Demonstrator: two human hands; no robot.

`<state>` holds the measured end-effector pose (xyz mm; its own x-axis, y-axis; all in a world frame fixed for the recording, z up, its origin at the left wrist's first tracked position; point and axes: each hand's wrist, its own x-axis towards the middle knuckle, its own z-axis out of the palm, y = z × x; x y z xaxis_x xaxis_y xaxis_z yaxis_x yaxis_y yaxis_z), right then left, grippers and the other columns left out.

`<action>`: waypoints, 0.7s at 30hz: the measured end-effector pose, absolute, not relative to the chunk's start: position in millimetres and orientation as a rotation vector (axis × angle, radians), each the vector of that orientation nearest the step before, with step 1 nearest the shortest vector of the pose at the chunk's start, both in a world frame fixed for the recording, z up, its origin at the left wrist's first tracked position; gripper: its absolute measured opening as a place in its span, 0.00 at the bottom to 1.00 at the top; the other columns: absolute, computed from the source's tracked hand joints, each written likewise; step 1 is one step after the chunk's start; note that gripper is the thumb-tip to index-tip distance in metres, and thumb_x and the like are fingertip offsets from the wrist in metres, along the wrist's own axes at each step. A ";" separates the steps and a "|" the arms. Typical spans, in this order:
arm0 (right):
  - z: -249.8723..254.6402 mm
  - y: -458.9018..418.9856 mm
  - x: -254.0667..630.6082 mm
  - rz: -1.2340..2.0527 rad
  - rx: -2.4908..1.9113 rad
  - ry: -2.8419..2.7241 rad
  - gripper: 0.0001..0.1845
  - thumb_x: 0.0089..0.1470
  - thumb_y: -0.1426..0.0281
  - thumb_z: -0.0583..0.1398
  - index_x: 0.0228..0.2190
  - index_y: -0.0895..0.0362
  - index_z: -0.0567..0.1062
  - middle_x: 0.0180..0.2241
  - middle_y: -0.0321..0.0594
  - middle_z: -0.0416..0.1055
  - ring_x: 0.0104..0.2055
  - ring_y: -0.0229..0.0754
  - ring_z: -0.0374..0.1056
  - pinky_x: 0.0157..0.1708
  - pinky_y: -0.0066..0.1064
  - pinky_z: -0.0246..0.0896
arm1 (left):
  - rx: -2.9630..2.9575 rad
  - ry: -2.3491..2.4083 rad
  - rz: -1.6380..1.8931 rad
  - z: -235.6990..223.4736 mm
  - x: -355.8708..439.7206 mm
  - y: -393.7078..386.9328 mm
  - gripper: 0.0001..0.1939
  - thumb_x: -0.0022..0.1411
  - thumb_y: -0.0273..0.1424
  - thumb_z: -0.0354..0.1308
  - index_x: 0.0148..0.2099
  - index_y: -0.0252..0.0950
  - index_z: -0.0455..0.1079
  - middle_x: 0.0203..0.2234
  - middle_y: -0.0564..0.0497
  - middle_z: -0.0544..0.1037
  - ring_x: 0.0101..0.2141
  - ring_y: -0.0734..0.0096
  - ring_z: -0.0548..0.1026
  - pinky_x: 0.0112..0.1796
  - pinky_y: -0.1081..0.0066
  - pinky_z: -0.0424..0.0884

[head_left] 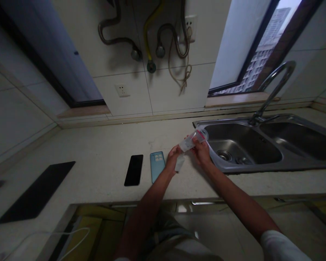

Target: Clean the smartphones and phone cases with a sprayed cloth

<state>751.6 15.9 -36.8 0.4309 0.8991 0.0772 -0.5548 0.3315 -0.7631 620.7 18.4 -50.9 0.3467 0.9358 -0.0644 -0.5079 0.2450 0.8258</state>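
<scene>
Both my hands meet over the pale countertop (pixel 97 163), just left of the sink. My right hand (pixel 201 152) is closed around a clear plastic packet with a pink end (pixel 192 140), holding it tilted up toward the sink. My left hand (pixel 173 155) pinches the packet's lower end, and a small pale piece (pixel 179 163) hangs below its fingers. A blue phone (pixel 157 166) lies face down just left of my left hand. A black phone (pixel 134 169) lies beside it.
A steel double sink (pixel 260 145) with a curved tap (pixel 274 90) sits to the right. A black flat panel (pixel 38 190) is set in the counter at left. Hoses and sockets hang on the tiled wall behind. A white cable (pixel 70 235) trails below the counter edge.
</scene>
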 end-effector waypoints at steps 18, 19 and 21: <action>-46.2 18.4 744.7 1.037 -0.706 -0.634 0.21 0.44 0.54 0.72 0.35 0.53 0.76 0.32 0.36 0.79 0.32 0.42 0.75 0.33 0.32 0.75 | 1.499 1.181 1.306 -56.5 619.8 3.2 0.24 0.53 0.38 0.69 0.52 0.41 0.75 0.41 0.48 0.82 0.42 0.62 0.78 0.42 0.70 0.71; -46.7 18.3 744.4 1.035 -0.711 -0.632 0.22 0.44 0.54 0.72 0.35 0.53 0.76 0.32 0.36 0.79 0.33 0.42 0.75 0.34 0.32 0.75 | 1.533 1.196 1.299 -56.6 619.6 2.3 0.24 0.53 0.39 0.69 0.53 0.42 0.75 0.42 0.48 0.82 0.42 0.62 0.78 0.41 0.70 0.72; -47.7 18.3 744.2 1.031 -0.718 -0.636 0.21 0.44 0.53 0.71 0.35 0.53 0.76 0.31 0.36 0.78 0.33 0.42 0.75 0.35 0.32 0.74 | 1.603 1.222 1.283 -56.1 619.6 0.6 0.23 0.56 0.39 0.67 0.54 0.43 0.74 0.41 0.49 0.82 0.42 0.62 0.78 0.41 0.70 0.72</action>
<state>744.2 18.3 -47.7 0.3801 0.9154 0.1325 -0.5296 0.3329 -0.7802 619.6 0.6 -56.1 0.0483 0.9605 0.2742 0.2272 -0.2779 0.9334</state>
